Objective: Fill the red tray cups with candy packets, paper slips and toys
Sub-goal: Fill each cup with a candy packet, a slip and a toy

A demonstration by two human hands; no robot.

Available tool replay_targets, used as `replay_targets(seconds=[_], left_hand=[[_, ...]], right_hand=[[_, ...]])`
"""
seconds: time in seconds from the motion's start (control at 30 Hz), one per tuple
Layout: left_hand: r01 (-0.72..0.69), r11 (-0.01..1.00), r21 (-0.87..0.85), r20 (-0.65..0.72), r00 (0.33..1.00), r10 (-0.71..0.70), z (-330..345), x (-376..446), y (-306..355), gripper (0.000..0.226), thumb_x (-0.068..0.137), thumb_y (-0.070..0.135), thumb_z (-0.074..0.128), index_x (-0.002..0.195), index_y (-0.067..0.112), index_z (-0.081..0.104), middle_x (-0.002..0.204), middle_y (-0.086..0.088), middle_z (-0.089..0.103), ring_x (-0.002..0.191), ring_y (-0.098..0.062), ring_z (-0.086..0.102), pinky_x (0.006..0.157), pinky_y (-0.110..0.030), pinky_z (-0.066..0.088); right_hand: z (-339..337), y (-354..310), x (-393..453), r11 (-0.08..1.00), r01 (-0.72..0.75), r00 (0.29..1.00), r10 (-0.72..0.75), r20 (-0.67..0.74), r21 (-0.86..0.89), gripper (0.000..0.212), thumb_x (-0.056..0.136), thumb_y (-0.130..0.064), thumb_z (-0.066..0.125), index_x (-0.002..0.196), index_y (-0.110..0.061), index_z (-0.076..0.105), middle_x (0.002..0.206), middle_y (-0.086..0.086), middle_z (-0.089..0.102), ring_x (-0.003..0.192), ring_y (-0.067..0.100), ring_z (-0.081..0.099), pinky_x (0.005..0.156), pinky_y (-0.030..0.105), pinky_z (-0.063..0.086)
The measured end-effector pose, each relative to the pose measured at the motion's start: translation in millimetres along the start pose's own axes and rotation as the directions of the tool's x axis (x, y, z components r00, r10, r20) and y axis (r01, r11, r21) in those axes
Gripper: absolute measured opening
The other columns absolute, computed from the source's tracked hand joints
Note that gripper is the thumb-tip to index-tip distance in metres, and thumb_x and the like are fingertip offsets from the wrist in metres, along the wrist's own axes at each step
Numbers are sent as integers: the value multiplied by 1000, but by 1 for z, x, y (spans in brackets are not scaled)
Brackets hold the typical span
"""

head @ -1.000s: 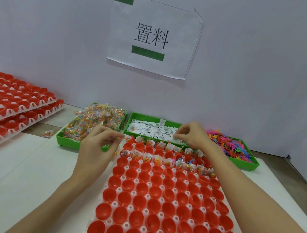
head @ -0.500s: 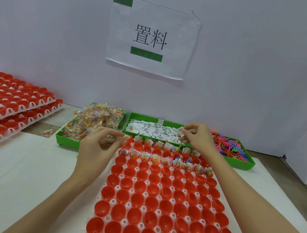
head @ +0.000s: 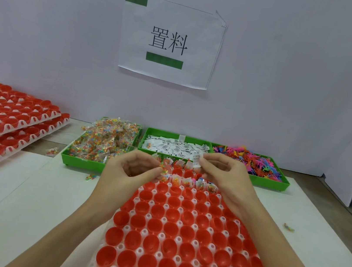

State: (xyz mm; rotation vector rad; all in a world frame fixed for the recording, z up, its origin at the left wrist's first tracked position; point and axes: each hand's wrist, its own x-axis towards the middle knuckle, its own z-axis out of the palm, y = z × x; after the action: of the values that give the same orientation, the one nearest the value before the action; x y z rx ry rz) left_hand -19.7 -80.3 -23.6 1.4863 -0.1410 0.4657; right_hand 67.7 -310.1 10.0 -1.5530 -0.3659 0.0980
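White table [head: 10, 211] bears red tray [head: 178, 236] lengthwise; right hand [head: 226, 175] pinches upright paper slip [head: 196, 160].

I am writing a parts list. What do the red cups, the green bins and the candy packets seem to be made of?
Red cups: probably thin molded plastic, glossy, with light reflections inside.
Green bins: likely rigid plastic, smooth, uniform color, molded rims.
Candy packets: clear plastic film, shiny and crinkled; the colored candy shows through.
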Motion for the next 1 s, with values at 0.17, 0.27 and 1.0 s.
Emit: replay_targets(seconds=[0.17, 0.27, 1.0], left_hand=[[-14, 997, 77, 119, 993, 5, 12, -8, 11, 21, 78, 13, 86, 97, 19, 81, 91, -7, 80, 87, -21, 77, 79, -22, 59], [-38, 989, 145, 132, 991, 19, 16, -11, 13, 15, 79, 13, 86, 92, 19, 82, 89, -4, 80, 85, -19, 77, 77, -20, 59], [-3, 981, 195, 142, 990, -25, 13, -12, 13, 15, 83, 12, 83, 88, 25, 79, 88, -3, 79, 86, -14, 76, 80, -19, 58]], right_hand=[[24, -4, -38, 987, 77, 996, -68, 65, -142, 6, 89, -12, 78, 95, -14, 80, 85, 5, 79, 74, 19, 77, 66, 18, 58], [31, -8, -42, 966, 142, 986, -120, 114, -215, 7, 90, -16, 78, 92, -21, 82, 84, 2, 79, 73, 20, 77, 69, 25, 61], [-21, -17, -1, 934, 17, 1000, -14, 11, -356, 12, 100, -14, 64, 101, -9, 75, 87, 6, 78, 81, 22, 76, 64, 22, 59]])
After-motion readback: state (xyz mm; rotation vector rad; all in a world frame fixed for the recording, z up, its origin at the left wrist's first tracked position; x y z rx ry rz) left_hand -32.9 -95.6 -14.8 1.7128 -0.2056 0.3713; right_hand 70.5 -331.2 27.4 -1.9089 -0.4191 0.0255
